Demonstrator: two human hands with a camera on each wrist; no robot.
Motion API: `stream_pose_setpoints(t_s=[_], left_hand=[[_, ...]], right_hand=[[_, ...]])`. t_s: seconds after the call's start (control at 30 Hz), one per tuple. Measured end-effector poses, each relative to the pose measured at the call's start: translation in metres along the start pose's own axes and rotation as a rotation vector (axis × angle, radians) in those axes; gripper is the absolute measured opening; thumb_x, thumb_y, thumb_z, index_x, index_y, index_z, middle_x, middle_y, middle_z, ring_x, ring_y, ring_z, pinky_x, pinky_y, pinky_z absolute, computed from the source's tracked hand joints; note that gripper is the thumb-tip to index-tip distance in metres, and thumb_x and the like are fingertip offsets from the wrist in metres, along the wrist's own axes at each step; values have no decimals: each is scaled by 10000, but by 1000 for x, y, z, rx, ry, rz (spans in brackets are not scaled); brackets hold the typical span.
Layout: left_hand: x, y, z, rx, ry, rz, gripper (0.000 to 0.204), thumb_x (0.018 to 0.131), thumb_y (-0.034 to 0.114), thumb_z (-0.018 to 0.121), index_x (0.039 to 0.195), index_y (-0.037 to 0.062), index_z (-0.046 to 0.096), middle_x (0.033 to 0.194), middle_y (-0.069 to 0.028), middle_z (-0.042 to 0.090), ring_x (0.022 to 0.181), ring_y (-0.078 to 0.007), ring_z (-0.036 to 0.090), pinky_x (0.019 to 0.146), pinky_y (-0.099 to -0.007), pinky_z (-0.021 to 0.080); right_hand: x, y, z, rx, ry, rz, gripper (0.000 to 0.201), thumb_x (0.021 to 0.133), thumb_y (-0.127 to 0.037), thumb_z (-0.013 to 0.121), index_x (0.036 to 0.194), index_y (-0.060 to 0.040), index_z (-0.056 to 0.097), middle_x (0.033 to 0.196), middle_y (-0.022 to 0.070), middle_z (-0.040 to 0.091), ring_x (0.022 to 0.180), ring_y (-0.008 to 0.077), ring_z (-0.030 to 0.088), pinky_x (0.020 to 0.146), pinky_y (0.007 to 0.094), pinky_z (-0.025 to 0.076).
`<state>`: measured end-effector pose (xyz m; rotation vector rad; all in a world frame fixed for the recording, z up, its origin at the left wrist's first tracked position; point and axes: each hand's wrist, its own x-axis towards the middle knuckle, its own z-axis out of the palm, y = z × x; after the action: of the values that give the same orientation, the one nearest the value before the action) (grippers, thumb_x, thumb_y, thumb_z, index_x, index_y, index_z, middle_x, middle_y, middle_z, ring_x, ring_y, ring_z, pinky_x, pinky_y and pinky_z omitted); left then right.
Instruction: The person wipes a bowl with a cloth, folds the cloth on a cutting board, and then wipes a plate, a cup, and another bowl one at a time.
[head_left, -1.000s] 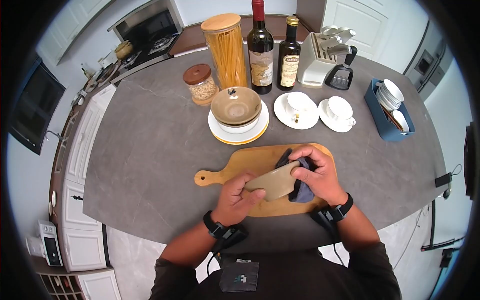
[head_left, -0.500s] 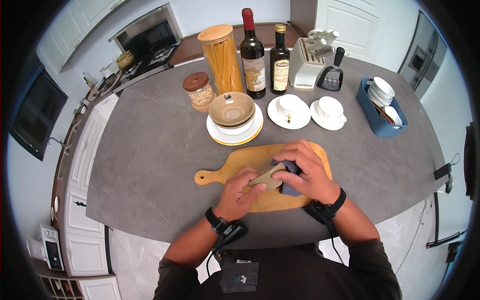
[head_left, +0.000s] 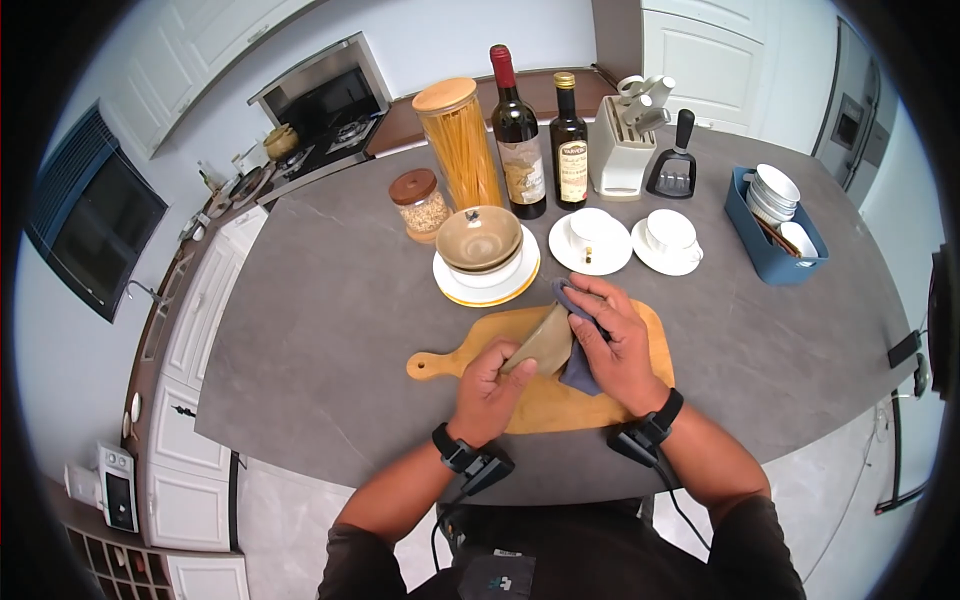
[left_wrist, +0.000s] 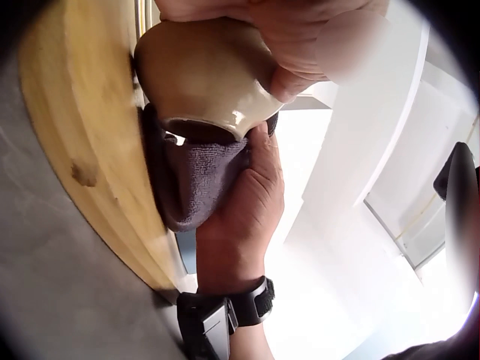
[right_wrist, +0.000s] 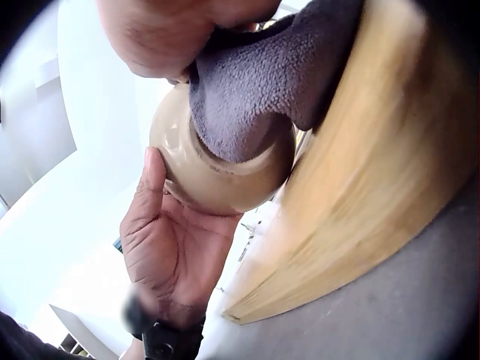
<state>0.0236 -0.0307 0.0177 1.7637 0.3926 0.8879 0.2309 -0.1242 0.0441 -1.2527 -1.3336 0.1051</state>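
Observation:
A beige bowl [head_left: 543,345] is tipped on its side above the wooden cutting board [head_left: 540,412]. My left hand [head_left: 488,395] grips it from the left, thumb on the near side. On the bowl's right, my right hand [head_left: 612,345] holds a grey-purple cloth [head_left: 580,372] against it. One end of the cloth sticks up past the fingers, and the rest hangs toward the board. In the right wrist view the cloth [right_wrist: 247,97] covers part of the bowl's base ring. The left wrist view shows the glossy outer wall of the bowl [left_wrist: 202,71].
Behind the board stand two stacked brown bowls [head_left: 478,238] on white plates, and two white cups [head_left: 670,230] on saucers. Farther back are an oat jar [head_left: 420,208], a pasta jar [head_left: 460,150], two bottles and a knife block [head_left: 622,155]. A blue bin [head_left: 780,262] holds dishes at right.
The bowl has been turned and tilted between my hands. My right hand has shifted over it with the cloth, whose end now stands up above the fingers. The head view has moved slightly.

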Motion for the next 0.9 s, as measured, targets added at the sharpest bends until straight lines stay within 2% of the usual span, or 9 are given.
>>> stream_pose_setpoints(t_s=[0.2, 0.3, 0.37, 0.4, 0.47, 0.63, 0.7, 0.83, 0.9], left_hand=[[5, 14, 14, 37, 41, 10, 144, 1074, 122, 707, 1066, -14, 661, 978, -72, 621, 884, -163, 574, 826, -295, 480], [8, 22, 23, 126, 89, 0, 144, 1072, 120, 703, 1084, -21, 675, 967, -84, 618, 878, -170, 579, 814, -303, 482], [10, 17, 26, 156, 146, -46, 140, 1065, 111, 697, 1110, -22, 691, 958, -88, 610, 871, -186, 582, 803, -312, 483], [9, 13, 28, 144, 162, -60, 140, 1065, 111, 697, 1110, -22, 691, 958, -88, 610, 871, -186, 582, 803, -312, 483], [10, 5, 28, 17, 169, 41, 124, 1082, 82, 666, 1157, -11, 698, 996, -20, 610, 916, -88, 545, 807, -275, 470], [5, -1, 16, 114, 122, 64, 191, 1078, 76, 670, 1242, -11, 710, 1066, -51, 657, 991, -125, 610, 876, -278, 496], [7, 4, 16, 53, 132, 117, 206, 1046, 148, 717, 1153, -27, 703, 970, -132, 630, 873, -246, 611, 813, -348, 507], [4, 6, 8, 63, 83, 62, 242, 1055, 189, 726, 1148, -34, 712, 973, -132, 633, 868, -242, 609, 811, -351, 506], [3, 6, 7, 45, 50, 76, 184, 1077, 145, 708, 1095, -36, 686, 965, -65, 583, 871, -156, 541, 784, -309, 460]], right_hand=[[-2, 5, 3, -23, 40, 20, 346, 992, 14, 721, 1333, -19, 762, 1407, 183, 710, 1302, 354, 666, 1090, 397, 527], [-3, 2, -1, -95, 0, -67, 405, 924, 50, 752, 1322, -25, 764, 1444, 187, 692, 1338, 375, 655, 1110, 434, 528], [-2, -5, -4, -197, -90, -363, 476, 836, 77, 785, 1301, -25, 764, 1470, 183, 679, 1375, 396, 637, 1138, 474, 524], [-5, -8, -3, -194, -114, -358, 476, 836, 77, 785, 1301, -25, 764, 1470, 183, 679, 1375, 396, 637, 1138, 474, 524], [-6, -10, -1, -247, -180, -426, 514, 782, 81, 804, 1285, -18, 760, 1490, 173, 669, 1417, 407, 611, 1165, 504, 514], [-8, -4, 4, -233, -216, -457, 516, 795, 93, 788, 1303, 12, 744, 1495, 183, 664, 1435, 414, 597, 1192, 510, 494], [-8, -3, 7, -209, -174, -440, 508, 818, 105, 768, 1318, 26, 731, 1495, 201, 660, 1438, 419, 595, 1193, 513, 488], [-7, -6, 8, -205, -140, -366, 445, 904, 102, 721, 1345, 41, 711, 1506, 220, 648, 1448, 419, 588, 1205, 497, 470], [-8, -3, 7, -170, -89, -221, 391, 1024, 46, 646, 1415, 45, 673, 1539, 220, 631, 1462, 392, 583, 1221, 446, 443]])
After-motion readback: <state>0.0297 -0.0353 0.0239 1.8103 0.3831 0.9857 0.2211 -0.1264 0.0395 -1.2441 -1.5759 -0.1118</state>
